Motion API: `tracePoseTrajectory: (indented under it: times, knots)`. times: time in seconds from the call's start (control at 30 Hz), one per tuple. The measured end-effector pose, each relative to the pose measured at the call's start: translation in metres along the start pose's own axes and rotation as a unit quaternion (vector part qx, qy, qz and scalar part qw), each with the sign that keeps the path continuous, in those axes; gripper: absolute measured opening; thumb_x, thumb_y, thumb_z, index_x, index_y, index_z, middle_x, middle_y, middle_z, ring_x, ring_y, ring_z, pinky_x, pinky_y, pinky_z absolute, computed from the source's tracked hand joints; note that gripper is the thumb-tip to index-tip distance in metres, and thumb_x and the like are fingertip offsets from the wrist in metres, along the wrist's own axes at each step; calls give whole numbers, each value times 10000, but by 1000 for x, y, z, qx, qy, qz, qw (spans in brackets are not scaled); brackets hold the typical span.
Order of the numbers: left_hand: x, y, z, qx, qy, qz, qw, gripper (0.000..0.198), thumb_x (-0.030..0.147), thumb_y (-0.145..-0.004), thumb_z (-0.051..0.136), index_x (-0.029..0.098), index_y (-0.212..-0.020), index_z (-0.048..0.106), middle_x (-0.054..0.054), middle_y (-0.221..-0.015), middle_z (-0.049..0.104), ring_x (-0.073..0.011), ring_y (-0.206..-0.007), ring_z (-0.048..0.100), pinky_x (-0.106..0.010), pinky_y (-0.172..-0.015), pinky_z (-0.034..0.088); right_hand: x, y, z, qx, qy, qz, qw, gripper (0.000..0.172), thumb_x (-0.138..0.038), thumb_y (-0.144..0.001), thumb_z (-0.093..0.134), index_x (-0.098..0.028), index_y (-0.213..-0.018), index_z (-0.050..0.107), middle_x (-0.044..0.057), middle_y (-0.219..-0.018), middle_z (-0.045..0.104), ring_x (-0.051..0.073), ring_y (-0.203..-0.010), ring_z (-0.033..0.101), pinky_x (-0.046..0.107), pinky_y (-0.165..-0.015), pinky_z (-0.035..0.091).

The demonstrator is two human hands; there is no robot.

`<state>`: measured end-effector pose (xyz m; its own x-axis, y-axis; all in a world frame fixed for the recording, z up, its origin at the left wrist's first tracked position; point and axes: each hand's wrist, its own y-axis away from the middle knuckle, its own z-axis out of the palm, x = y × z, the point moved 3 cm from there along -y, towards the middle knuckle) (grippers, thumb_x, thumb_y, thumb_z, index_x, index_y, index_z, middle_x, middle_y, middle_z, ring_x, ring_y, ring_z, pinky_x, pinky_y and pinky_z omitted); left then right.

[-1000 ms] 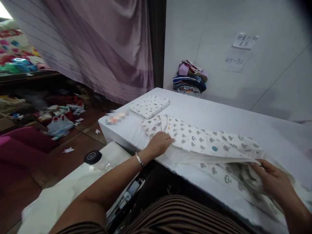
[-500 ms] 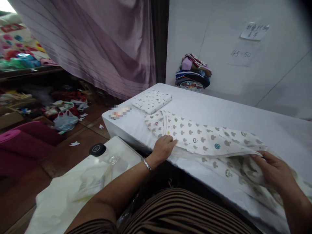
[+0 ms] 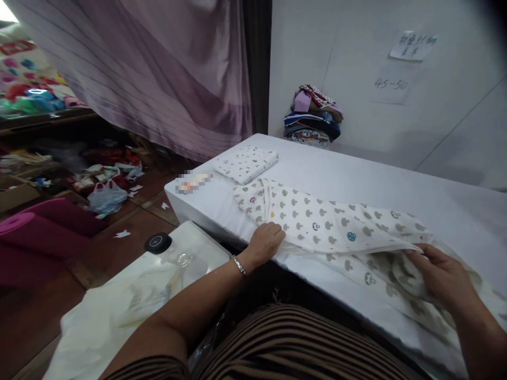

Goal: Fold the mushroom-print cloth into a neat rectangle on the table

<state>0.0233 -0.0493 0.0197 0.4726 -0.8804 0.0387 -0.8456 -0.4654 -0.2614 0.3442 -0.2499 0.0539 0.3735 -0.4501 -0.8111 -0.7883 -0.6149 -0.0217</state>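
A white cloth with a mushroom print (image 3: 328, 224) lies along the near edge of the table, partly folded over at its left end. My left hand (image 3: 266, 243), a metal bracelet on its wrist, is closed on the cloth's near edge. Further right, my right hand (image 3: 446, 277) pinches the same edge between thumb and fingers, lifting it a little. Below that edge another layer of the cloth shows, rumpled and hanging over the table side. Behind the left end lies a folded white cloth with small dark prints (image 3: 246, 162), touched by neither hand.
The white-covered table (image 3: 356, 171) stands against a wall, with a stack of folded fabrics (image 3: 312, 119) behind it. At lower left, a white surface (image 3: 103, 301) carries a black round lid (image 3: 158, 243). A pink roll (image 3: 47, 232) and a plastic bag (image 3: 106, 196) lie on the floor.
My left fingers have curled in more tightly on the cloth's edge. Otherwise the cloth and my right hand look almost the same; the view has shifted slightly.
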Motion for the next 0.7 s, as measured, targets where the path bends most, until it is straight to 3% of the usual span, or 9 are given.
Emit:
tracePoseTrajectory:
  times: [0.2, 0.47, 0.7]
  knots:
    - [2, 13, 16, -53, 15, 4, 998, 136, 126, -870, 445, 178, -789, 540, -62, -825, 534, -194, -808, 468, -324, -690, 385, 16, -6, 0, -25, 3, -23, 999, 400, -546, -585, 613, -211, -799, 658, -10, -714, 635, 179, -685, 550, 246, -604, 418]
    - [2, 18, 6, -77, 47, 27, 996, 169, 204, -903, 433, 186, -813, 574, -47, -857, 557, -177, -862, 470, -300, -744, 392, 14, -5, -3, -20, -2, 12, 1000, 432, -559, -580, 612, -210, -832, 647, -11, -672, 620, 162, -588, 526, 249, -528, 398]
    - [-5, 21, 0, -78, 112, 52, 989, 144, 323, -860, 534, 200, -913, 588, -40, -956, 568, -171, -914, 478, -285, -776, 395, 1, -6, -5, 12, 37, 13, 999, 424, -572, -490, 585, -227, -725, 658, -9, -677, 652, 228, -703, 579, 278, -614, 447]
